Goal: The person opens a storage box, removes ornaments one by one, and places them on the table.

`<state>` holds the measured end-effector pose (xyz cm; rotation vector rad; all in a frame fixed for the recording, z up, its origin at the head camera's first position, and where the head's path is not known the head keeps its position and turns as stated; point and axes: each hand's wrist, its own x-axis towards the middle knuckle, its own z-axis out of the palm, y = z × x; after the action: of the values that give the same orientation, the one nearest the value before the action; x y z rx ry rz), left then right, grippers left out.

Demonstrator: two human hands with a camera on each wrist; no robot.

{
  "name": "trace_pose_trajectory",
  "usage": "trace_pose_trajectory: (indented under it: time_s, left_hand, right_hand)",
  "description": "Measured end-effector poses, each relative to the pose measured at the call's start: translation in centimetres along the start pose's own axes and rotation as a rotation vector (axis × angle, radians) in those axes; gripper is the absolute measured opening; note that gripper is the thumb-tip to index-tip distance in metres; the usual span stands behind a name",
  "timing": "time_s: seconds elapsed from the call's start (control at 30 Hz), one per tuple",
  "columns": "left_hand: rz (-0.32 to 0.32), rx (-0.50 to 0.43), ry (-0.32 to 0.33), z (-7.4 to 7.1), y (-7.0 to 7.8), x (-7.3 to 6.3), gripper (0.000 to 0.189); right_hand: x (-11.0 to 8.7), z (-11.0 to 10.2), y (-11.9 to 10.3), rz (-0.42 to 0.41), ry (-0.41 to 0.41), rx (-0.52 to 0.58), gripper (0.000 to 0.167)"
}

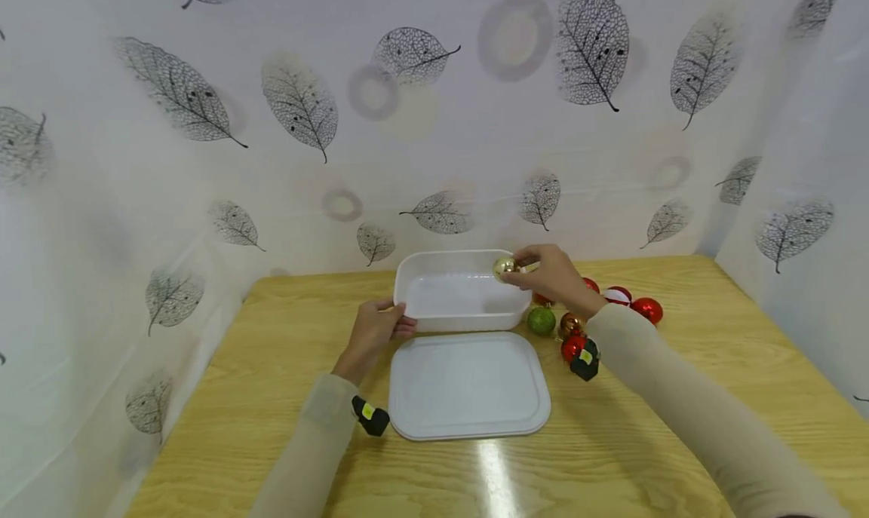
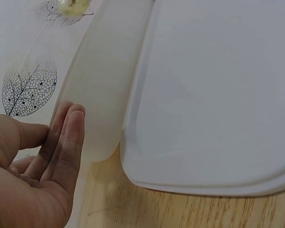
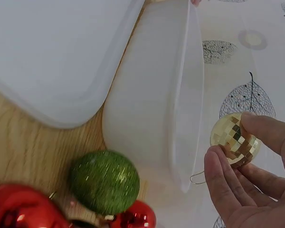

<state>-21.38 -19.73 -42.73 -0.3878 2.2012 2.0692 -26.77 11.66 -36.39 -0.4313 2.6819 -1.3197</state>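
A white rectangular container [image 1: 448, 323] stands on the table, its inside facing up. At its front left corner my left hand [image 1: 375, 328] pinches the rim, thumb at the edge and fingers along the outer wall [image 2: 102, 80]. My right hand [image 1: 553, 275] holds a gold mirrored Christmas bauble [image 1: 505, 268] between thumb and fingers, over the container's right end. A thin wire loop shows on the bauble [image 3: 235, 140] in the right wrist view. Just in front of the container lies a flat white lid [image 1: 468, 386].
Right of the container sit a green bauble [image 1: 541, 320], a copper-coloured bauble [image 1: 569, 324] and several red ones [image 1: 647, 310], partly behind the right wrist. A leaf-patterned white sheet [image 1: 434, 148] hangs behind and beside the wooden table [image 1: 237, 427].
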Motion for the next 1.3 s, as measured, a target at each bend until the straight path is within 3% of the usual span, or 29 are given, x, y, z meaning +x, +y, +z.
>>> trace_pose_trajectory:
  time_s: [0.2, 0.47, 0.6, 1.07, 1.3]
  left_hand:
    - [-0.016, 0.011, 0.012, 0.0, -0.1, 0.1, 0.037]
    - [-0.005, 0.024, -0.001, -0.1, -0.1, 0.0, 0.038]
    - [-0.003, 0.023, -0.003, 0.0, 0.0, -0.1, 0.038]
    - [-0.002, 0.007, -0.002, -0.1, -0.1, 0.1, 0.038]
    - [0.003, 0.001, -0.006, 0.0, -0.2, 0.2, 0.037]
  right_hand:
    - [-2.1, -2.0, 1.4, 0.010, 0.045, -0.062, 0.056]
    - [-5.6, -4.5, 3.2, 0.089, 0.066, -0.033, 0.069]
    - [-7.3, -5.3, 4.3, 0.079, 0.086, -0.109, 0.071]
    - [-11.8, -5.7, 7.8, 0.102, 0.135, -0.202, 0.061]
    - [-13.6, -5.7, 8.4, 0.129, 0.113, -0.160, 0.063]
